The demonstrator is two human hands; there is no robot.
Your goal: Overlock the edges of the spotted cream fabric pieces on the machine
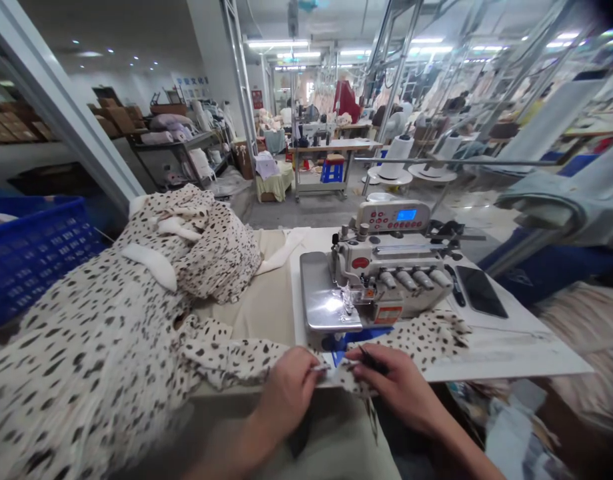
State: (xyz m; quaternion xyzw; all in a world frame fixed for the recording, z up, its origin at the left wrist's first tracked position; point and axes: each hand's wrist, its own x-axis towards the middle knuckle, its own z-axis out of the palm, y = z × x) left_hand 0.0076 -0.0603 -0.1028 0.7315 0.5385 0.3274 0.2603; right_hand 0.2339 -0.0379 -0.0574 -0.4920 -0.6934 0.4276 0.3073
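Spotted fabric [111,347] is heaping across the left of the table [511,357], its thin, creased cream cloth flecked with black, and a strip of it is stretching rightward along the near edge. Left hand [285,393] and right hand [399,387] are both pinching that strip between thumb and fingers, close together, just near of the overlock machine [386,280]. A small black tool [372,360] is poking from the right hand's grip; its exact kind is unclear. The slippery folds could be sliding off the near edge if either pinch loosens, and the heap's weight could be dragging the strip sideways. The tool's point could be nicking the thin weave. The machine's steel plate [319,293] is sitting just far of the hands, where loose cloth could be snagging. A phone [480,291] is lying right of the machine, and a blue plastic basket [34,260] is standing at far left.
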